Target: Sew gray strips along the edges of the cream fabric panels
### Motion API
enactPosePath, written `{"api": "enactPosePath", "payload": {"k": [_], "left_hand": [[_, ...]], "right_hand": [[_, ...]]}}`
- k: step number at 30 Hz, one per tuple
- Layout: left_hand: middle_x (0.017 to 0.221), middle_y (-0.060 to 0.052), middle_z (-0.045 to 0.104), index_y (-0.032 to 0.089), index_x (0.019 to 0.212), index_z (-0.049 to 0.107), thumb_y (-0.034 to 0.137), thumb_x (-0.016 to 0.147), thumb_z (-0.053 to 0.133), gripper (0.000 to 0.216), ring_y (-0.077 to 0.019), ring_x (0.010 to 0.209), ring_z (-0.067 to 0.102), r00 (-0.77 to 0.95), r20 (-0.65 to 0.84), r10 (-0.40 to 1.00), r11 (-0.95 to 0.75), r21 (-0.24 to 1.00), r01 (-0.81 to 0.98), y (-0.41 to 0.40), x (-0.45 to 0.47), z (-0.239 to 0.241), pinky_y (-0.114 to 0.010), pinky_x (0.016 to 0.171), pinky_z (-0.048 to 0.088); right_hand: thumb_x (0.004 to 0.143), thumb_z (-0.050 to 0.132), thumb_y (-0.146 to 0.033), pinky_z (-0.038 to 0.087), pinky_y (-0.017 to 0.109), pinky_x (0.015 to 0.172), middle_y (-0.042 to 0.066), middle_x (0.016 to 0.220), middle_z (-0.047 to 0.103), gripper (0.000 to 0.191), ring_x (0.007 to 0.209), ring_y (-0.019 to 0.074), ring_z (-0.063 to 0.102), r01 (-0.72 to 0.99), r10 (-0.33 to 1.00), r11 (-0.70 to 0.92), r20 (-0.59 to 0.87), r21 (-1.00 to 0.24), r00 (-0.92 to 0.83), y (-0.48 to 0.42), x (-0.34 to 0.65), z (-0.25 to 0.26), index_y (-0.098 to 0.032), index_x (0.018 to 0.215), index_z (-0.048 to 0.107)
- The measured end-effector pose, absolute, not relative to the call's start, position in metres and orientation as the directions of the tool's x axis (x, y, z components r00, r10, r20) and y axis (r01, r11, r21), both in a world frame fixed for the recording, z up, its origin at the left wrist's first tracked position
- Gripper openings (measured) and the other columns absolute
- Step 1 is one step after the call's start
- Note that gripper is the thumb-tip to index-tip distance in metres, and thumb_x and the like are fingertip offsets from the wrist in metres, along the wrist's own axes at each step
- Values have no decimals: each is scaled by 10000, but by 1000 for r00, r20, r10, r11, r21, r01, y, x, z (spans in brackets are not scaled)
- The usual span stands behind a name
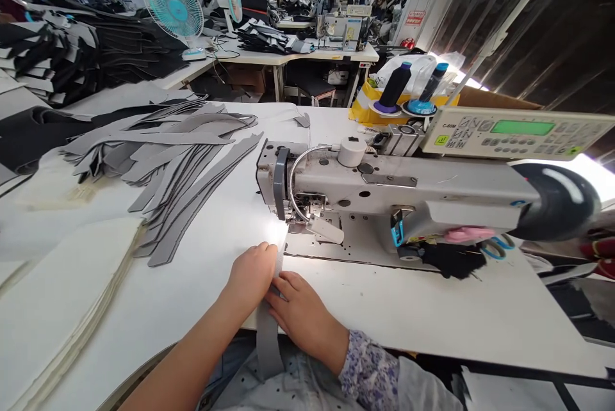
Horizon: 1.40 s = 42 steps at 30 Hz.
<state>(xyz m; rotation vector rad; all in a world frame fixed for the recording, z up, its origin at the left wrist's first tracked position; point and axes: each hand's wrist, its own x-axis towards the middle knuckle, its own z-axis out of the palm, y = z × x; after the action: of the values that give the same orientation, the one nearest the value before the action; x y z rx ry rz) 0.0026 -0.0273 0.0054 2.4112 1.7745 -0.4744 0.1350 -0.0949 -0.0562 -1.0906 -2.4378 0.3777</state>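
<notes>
A grey fabric strip (268,340) hangs down over the table's front edge, its upper end running up between my hands. My left hand (252,276) pinches the strip from the left, and my right hand (302,308) presses on it from the right, below a floral sleeve. Both hands are just in front of an industrial sewing machine (384,187), whose presser foot area (302,216) lies under a bright lamp. Several long grey cut pieces (182,187) lie fanned out to the left of the machine. A stack of cream sheets (62,308) lies nearer my left.
Two thread cones (394,88) stand behind the machine, beside a control panel (519,132). Blue-handled scissors (494,246) and a black scrap (451,259) lie right of the machine head. Fans, stacked black pieces and more sewing tables stand beyond.
</notes>
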Motion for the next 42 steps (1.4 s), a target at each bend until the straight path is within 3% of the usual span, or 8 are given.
{"api": "enactPosePath", "payload": {"k": [14, 20, 25, 30, 37, 42], "left_hand": [[909, -84, 620, 163, 891, 598, 10, 809, 422, 247, -214, 845, 615, 273, -272, 923, -303, -77, 950, -11, 11, 3, -301, 678, 460], [930, -82, 617, 160, 889, 600, 7, 790, 428, 251, -226, 891, 614, 269, -267, 925, -294, -56, 954, 0, 14, 1, -302, 684, 463], [963, -68, 611, 178, 977, 591, 6, 837, 381, 305, -188, 832, 620, 263, -274, 925, -291, -68, 954, -8, 4, 6, -275, 651, 441], [956, -64, 625, 167, 911, 593, 8, 821, 417, 254, -178, 853, 612, 263, -362, 894, -310, -75, 948, -12, 0, 14, -269, 705, 440], [927, -98, 636, 141, 927, 611, 59, 863, 396, 240, -209, 839, 630, 245, -313, 917, -283, -81, 956, 4, 7, -3, -297, 700, 453], [925, -91, 632, 155, 904, 616, 46, 826, 422, 236, -211, 835, 630, 276, -296, 914, -307, -62, 950, 11, 11, -4, -301, 701, 457]], "right_hand": [[867, 661, -184, 458, 380, 988, 99, 1165, 603, 324, 1113, 251, 509, 681, 792, 610, 264, -406, -551, -70, 136, -53, -149, 1181, 591], [922, 580, -171, 482, 385, 953, 103, 1146, 613, 204, 1113, 249, 520, 702, 797, 604, 284, -377, -534, -61, 133, -52, -165, 1121, 622], [909, 599, -181, 451, 389, 1016, 131, 1251, 576, 278, 1194, 264, 497, 687, 766, 643, 292, -339, -573, -80, 135, -61, -136, 1184, 600], [935, 576, -246, 434, 416, 1046, 111, 1254, 591, 263, 1230, 271, 480, 647, 742, 670, 308, -363, -595, -91, 133, -62, -157, 1181, 605], [917, 611, -265, 391, 450, 1084, 131, 1334, 534, 342, 1298, 275, 422, 670, 752, 658, 274, -343, -599, -77, 129, -64, -144, 1233, 558], [893, 649, -266, 376, 469, 1087, 112, 1284, 565, 311, 1271, 291, 441, 692, 780, 625, 260, -363, -568, -70, 131, -62, -153, 1176, 589]]}}
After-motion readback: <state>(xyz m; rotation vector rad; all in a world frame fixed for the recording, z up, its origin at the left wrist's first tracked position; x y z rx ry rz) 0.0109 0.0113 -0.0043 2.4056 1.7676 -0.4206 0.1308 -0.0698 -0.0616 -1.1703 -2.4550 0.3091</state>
